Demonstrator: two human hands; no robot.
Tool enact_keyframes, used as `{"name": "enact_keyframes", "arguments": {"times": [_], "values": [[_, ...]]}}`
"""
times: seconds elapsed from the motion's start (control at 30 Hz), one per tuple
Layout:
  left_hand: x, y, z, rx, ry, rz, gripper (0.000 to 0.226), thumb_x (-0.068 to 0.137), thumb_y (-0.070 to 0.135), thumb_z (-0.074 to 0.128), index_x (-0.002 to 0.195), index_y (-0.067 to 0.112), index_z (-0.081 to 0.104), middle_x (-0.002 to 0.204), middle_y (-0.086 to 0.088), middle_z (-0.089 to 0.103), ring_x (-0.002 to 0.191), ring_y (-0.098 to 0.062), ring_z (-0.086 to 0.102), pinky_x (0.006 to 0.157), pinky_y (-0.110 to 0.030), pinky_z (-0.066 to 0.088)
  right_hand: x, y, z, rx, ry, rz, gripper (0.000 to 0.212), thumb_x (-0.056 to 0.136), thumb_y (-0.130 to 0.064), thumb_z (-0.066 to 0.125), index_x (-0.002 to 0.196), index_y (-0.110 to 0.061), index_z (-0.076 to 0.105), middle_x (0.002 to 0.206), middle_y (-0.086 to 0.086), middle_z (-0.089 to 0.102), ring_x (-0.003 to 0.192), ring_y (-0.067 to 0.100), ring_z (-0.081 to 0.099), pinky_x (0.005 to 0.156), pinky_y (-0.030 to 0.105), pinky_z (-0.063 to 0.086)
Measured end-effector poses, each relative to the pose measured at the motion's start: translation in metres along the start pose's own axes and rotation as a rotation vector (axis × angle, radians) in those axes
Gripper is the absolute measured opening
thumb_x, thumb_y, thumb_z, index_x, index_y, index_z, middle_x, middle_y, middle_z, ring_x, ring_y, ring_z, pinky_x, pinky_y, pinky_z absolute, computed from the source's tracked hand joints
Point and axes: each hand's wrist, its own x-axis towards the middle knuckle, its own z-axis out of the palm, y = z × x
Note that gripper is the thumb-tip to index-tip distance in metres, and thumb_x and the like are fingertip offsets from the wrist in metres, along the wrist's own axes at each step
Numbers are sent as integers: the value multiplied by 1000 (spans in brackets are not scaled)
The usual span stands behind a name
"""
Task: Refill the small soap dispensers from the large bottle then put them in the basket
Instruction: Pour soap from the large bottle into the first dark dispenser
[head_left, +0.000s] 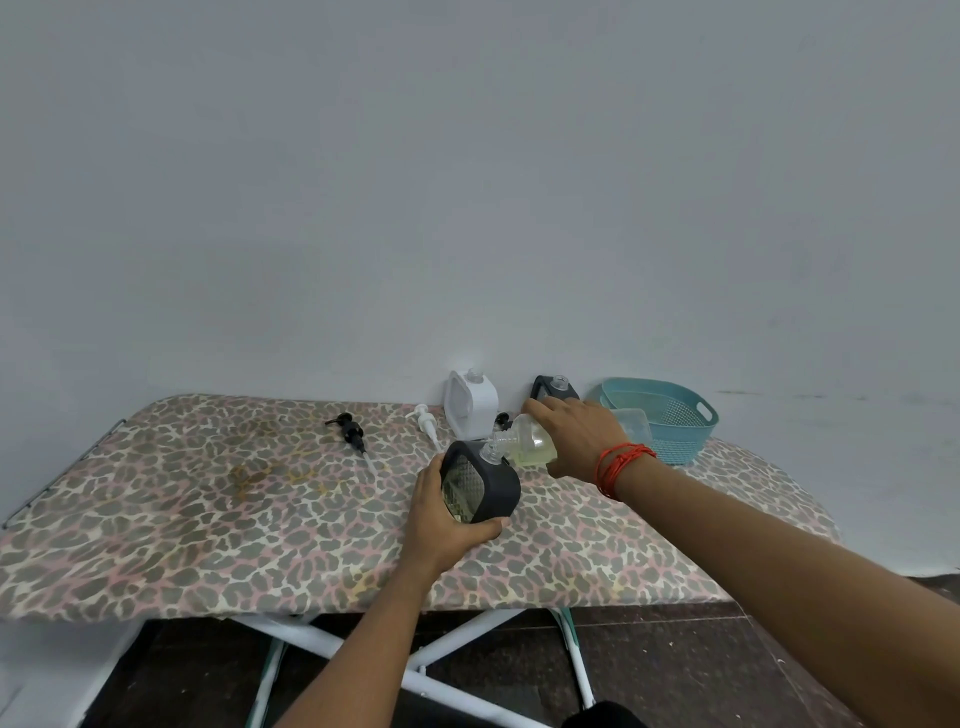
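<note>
Soap is the job on this leopard-print table (208, 509), and both hands are busy near its middle. The left hand (447, 525) wraps a black soap dispenser (480, 488) from its left and near sides, thumb under the near edge and fingers behind the far left side, so the body sits in the palm with its clear patterned face toward the camera and its open neck pointing up and far. The right hand (576, 436), with red thread bands (621, 462) at the wrist, is clasped over the large clear bottle (524, 441), which lies tipped to the left with pale yellow liquid in it. Its open mouth sits just above and touching or almost touching the black dispenser's neck; I cannot tell which.

Farther back, against the wall, a white dispenser (470, 410) stands without its pump, and a second black dispenser (553, 389) stands to its right, partly hidden by the right hand. A black pump (353, 434) lies well to the left, and a white pump (427, 421) lies just left of the white dispenser. A teal basket (670, 415) sits at the far right, with a clear lid-like piece (631, 423) leaning at its near left side.

No label or writing can be read on any of them.
</note>
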Motion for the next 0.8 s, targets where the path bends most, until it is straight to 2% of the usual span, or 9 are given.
{"name": "enact_keyframes", "arguments": {"times": [0.33,0.47,0.57,0.7,0.8], "values": [[-1,0,0,-31,22,26,110,47,52,94,143,32,43,130,12,49,122,-10,51,101,-31,46,1,-1,3,49,-17,13,78,71,-35,81,135,-25,37,120,1,59,102,25,60,80,36,50],[0,-3,0,-38,41,13,113,46,53,97,144,30,45,131,13,49,123,-10,52,104,-39,51,1,-3,13,165,-31,58,80,68,-36,81,135,-27,38,123,0,59,103,26,62,77,37,54],[1,-3,-1,-32,40,6,119,45,58,96,146,27,43,134,12,48,126,-11,51,106,-42,50,-1,0,16,424,-16,167,77,65,-34,81,131,-28,40,120,-2,61,99,24,63,75,36,54],[1,-3,-1,-27,36,2,121,45,59,96,148,26,41,136,11,47,127,-12,51,108,-42,49,-7,20,16,847,154,378,69,63,-38,88,112,-20,44,86,-9,57,72,11,58,62,28,45],[1,-2,-1,-8,39,-3,117,47,53,97,146,25,42,135,9,48,126,-13,51,107,-42,48,-27,29,21,1160,350,609,65,64,-32,92,111,-20,50,96,-14,60,79,-3,58,60,20,45]]}}
